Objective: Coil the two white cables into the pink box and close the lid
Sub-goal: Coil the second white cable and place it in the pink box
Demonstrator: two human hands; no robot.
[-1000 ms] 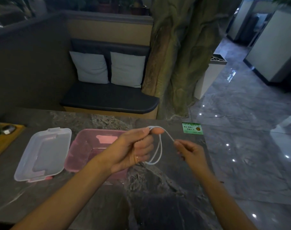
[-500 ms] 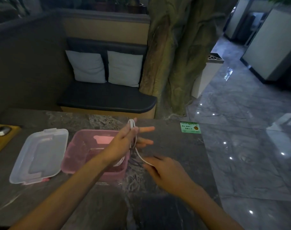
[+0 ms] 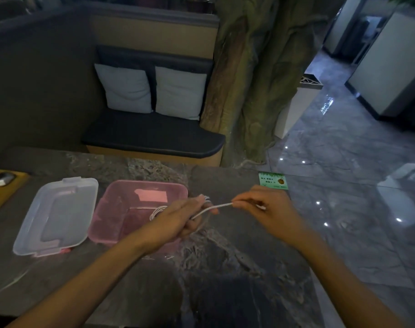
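A white cable (image 3: 216, 207) is wound in loops around the fingers of my left hand (image 3: 178, 221), which hovers over the right edge of the open pink box (image 3: 112, 223). A short taut stretch of the cable runs right to my right hand (image 3: 265, 207), which pinches it near its end; the plug tip shows past the fingers. A second white cable (image 3: 157, 211) lies coiled inside the box, partly hidden by my left hand. The clear lid (image 3: 57, 211) lies flat on the table to the left of the box.
The dark marble table (image 3: 225, 268) ends just right of my right hand, with a glossy floor beyond. A green card (image 3: 272, 181) lies at the table's far right corner. A wooden tray (image 3: 5, 188) sits at the far left. A bench with two cushions stands behind.
My right hand has risen from low on the table to the right and now pulls the cable end taut. My left hand has lowered and curled, with more loops around its fingers.
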